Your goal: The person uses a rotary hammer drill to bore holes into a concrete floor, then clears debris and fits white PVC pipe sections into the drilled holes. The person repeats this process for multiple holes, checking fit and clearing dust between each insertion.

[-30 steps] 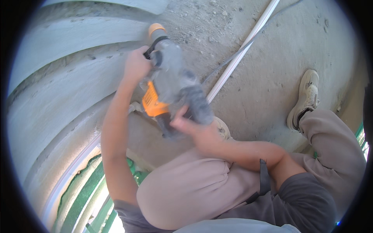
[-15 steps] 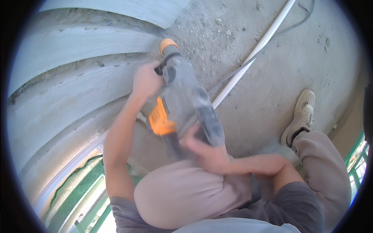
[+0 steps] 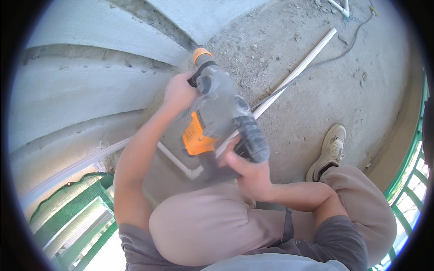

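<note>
A grey, dusty power drill (image 3: 220, 101) with an orange side panel (image 3: 198, 137) is being held in two bare hands above the left part of the floor (image 3: 291, 140), close to the floor edge that is being bordered by grey wall slabs (image 3: 92, 83). The drill is being kept aslant, its orange-ringed nose (image 3: 202, 55) being pointed at the foot of the slabs; whether a bit is being pressed against anything cannot be told. The black front handle (image 3: 194, 81) is being gripped by the left hand (image 3: 180, 93), its fingers being closed around it, with the fingertips being hidden. The rear grip (image 3: 249, 137) is being clasped by the right hand (image 3: 253, 176), the thumb being laid along the near side and the other fingers being partly covered. Beyond the drill, a long white strip (image 3: 305, 67) is being crossed by a grey cable (image 3: 332, 62), both being supported by the floor. Loose rubble (image 3: 253, 47) is being borne along the floor's left edge, beside the nose. A white elbow pipe (image 3: 192, 173) is being partly hidden below the drill, near the bent knee (image 3: 199, 230). A pale shoe (image 3: 329, 153) is being planted toward the floor's right edge, which is being lined by a green railing (image 3: 409, 198).
</note>
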Motion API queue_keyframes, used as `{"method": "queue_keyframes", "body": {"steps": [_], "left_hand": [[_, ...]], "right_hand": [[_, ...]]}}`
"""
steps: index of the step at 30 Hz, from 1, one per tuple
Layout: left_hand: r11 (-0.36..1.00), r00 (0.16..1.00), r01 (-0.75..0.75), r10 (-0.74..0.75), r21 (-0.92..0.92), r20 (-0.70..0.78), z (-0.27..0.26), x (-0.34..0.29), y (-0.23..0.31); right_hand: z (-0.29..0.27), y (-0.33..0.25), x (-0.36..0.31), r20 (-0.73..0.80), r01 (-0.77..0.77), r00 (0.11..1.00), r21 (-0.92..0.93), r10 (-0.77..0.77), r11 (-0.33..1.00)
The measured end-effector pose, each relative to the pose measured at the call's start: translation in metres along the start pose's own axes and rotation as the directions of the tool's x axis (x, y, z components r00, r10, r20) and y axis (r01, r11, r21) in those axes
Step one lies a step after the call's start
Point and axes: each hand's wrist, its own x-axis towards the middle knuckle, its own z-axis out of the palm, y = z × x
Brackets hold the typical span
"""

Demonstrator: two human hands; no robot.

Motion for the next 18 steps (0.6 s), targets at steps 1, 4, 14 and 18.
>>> {"method": "queue_keyframes", "body": {"steps": [1,4,14,18], "left_hand": [[1.000,1.000,-0.027,0.027,-0.011,-0.008,-0.002,0.002,-0.008],[0.990,0.991,-0.131,0.131,0.051,0.010,-0.016,0.011,-0.034],[0.949,0.945,-0.315,0.313,0.004,0.092,-0.028,0.037,-0.086],[0.926,0.926,-0.376,0.375,0.031,0.047,-0.028,0.047,-0.096]], "right_hand": [[0.005,0.004,0.000,0.016,-0.007,1.000,-0.046,0.008,0.999],[0.028,0.023,0.003,0.022,-0.076,0.997,-0.037,0.077,0.996],[0.060,0.068,0.027,0.061,-0.161,0.986,0.117,0.155,0.980],[0.074,0.052,0.030,-0.017,-0.092,0.995,0.101,0.094,0.991]]}}
